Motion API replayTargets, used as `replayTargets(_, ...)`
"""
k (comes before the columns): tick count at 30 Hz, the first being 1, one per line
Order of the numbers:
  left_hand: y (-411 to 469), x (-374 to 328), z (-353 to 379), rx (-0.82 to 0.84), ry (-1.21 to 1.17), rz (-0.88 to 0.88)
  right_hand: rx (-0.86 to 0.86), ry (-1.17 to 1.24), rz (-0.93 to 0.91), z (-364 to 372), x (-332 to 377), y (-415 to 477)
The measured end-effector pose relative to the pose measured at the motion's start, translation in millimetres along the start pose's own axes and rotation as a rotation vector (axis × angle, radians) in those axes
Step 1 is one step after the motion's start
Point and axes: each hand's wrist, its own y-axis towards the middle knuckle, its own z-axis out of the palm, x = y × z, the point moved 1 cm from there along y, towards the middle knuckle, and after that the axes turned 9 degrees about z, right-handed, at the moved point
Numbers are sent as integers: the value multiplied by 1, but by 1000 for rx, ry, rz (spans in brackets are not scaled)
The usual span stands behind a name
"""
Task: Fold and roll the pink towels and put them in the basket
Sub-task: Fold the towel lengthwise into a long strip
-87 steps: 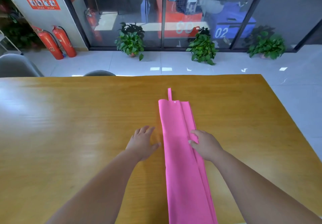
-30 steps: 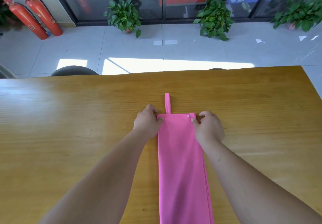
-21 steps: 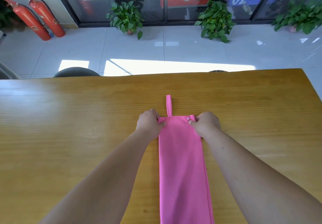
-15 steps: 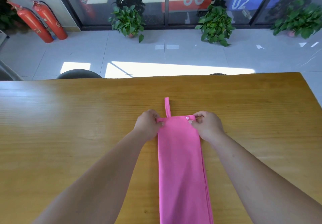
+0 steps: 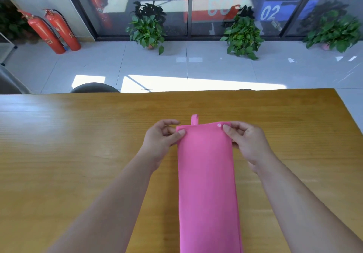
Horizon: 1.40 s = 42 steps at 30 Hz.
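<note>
Pinching the far end of the pink towel (image 5: 208,184), the left hand (image 5: 161,136) is gripping one corner between thumb and forefinger, and the right hand (image 5: 247,140) is gripping the other corner the same way, just beside a small white snap (image 5: 219,125). The towel is lying on the wooden table (image 5: 78,154) as a long, narrow folded strip, running away from the person, with its hanging loop (image 5: 194,119) poking out past the far hem between the two hands. No basket is showing in this view.

The step in hand is probably the first turn of the roll, starting at the far hem. It is going to go best if both corners are turning over together, level with each other, so the first tuck is sitting square across the strip (a skewed start is likely to spiral into a cone). Rolling tightly and drawing the cloth taut toward the body should be stopping the stacked layers along the right edge from sliding apart.
</note>
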Motion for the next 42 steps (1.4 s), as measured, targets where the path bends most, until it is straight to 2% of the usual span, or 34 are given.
replayTargets(2,1,1,-3,20,186,-13,2,-182,-17,5,-8,0)
replayTargets(3,1,2,-3,21,141,-23,8,-188,15,6,-13,1)
replayTargets(5,5,2,0,-5,42,9,-27,-26,67,8,-11,5)
replayTargets(7,8,4,3,-65,95,21,-82,29,72,11,-11,11)
replayTargets(14,16,23,23,-205,105,-24,-194,-101,83,19,-36,38)
replayTargets(18,15,35,29,-246,487,-8,-373,-367,86,33,-52,46)
replayTargets(21,2,46,20,-180,784,152,-580,-533,-13,46,-53,30)
replayTargets(22,-7,54,13,-139,878,216,-602,-619,-86,53,-56,18)
replayTargets(23,-17,64,4,-98,973,273,-567,-732,-176,64,-62,4)
replayTargets(25,-38,86,-18,-10,1147,356,-346,-1035,-323,90,-75,-24)
replayTargets(27,-57,103,-37,73,1280,401,-100,-1329,-368,104,-94,-35)
replayTargets(28,-63,107,-43,105,1324,415,-41,-1400,-374,106,-99,-33)
replayTargets(42,-70,104,-44,79,1368,434,-94,-1472,-366,111,-79,20)
